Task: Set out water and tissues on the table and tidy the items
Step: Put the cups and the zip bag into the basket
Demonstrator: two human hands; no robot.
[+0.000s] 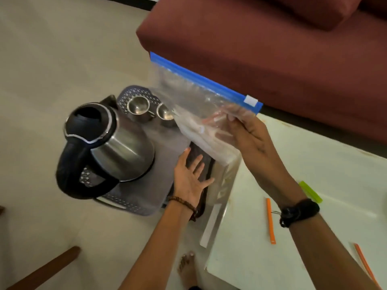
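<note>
My right hand (247, 135) holds up a clear zip bag (194, 101) with a blue seal strip, above the left edge of the white table (314, 185); pale and orange items show faintly inside the bag. My left hand (191, 174) is spread flat, fingers apart, on a dark flat object (204, 164) lying in a grey perforated tray (163, 143) on the floor. A steel kettle (109, 147) with a black handle and lid stands in the tray. Two small steel cups (139, 108) (165, 115) sit at the tray's far end.
An orange strip (270, 220), a green clip (310, 191) and another orange strip (364, 262) lie on the white table. A maroon sofa (272, 49) fills the back right. A wooden leg (46, 266) crosses the lower left floor. My bare foot (187, 266) is beside the table.
</note>
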